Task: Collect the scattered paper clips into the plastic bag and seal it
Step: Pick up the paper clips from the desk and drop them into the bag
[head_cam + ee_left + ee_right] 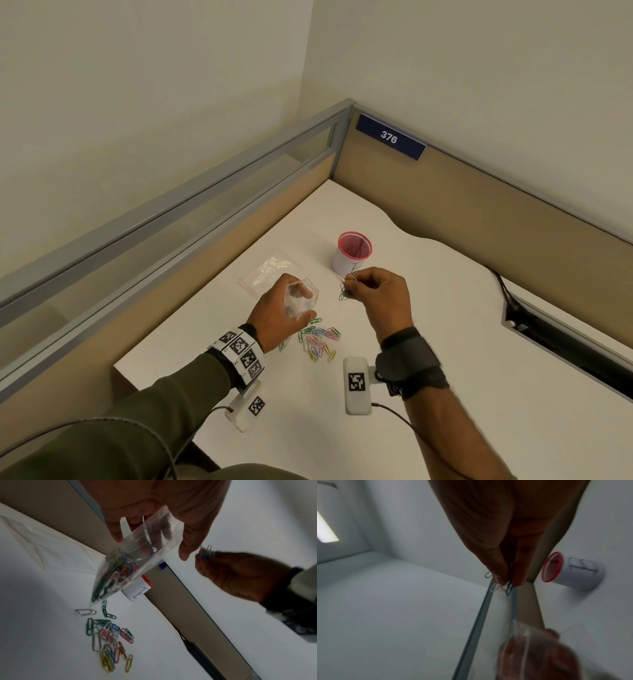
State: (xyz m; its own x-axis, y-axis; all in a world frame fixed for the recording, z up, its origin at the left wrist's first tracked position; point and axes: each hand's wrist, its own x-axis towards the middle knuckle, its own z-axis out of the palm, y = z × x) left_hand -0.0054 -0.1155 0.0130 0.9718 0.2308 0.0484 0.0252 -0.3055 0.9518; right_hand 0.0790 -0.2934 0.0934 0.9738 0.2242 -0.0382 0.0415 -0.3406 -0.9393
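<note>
My left hand [284,315] holds a clear plastic bag [301,301] up off the white desk [428,342], its mouth open toward the right. In the left wrist view the bag [130,566] hangs tilted with several coloured paper clips in its lower corner. My right hand [376,291] pinches a small bunch of paper clips [346,286] just right of the bag's mouth; the right wrist view shows these clips [505,586] between thumb and fingertips. A pile of loose coloured paper clips [320,339] lies on the desk below both hands, also seen in the left wrist view [109,641].
A pink mesh cup [354,250] with a white label stands behind my right hand. Another clear plastic bag [270,270] lies flat at the back left. Beige partition walls [479,205] close the desk's corner. A cable slot [565,349] runs along the right edge.
</note>
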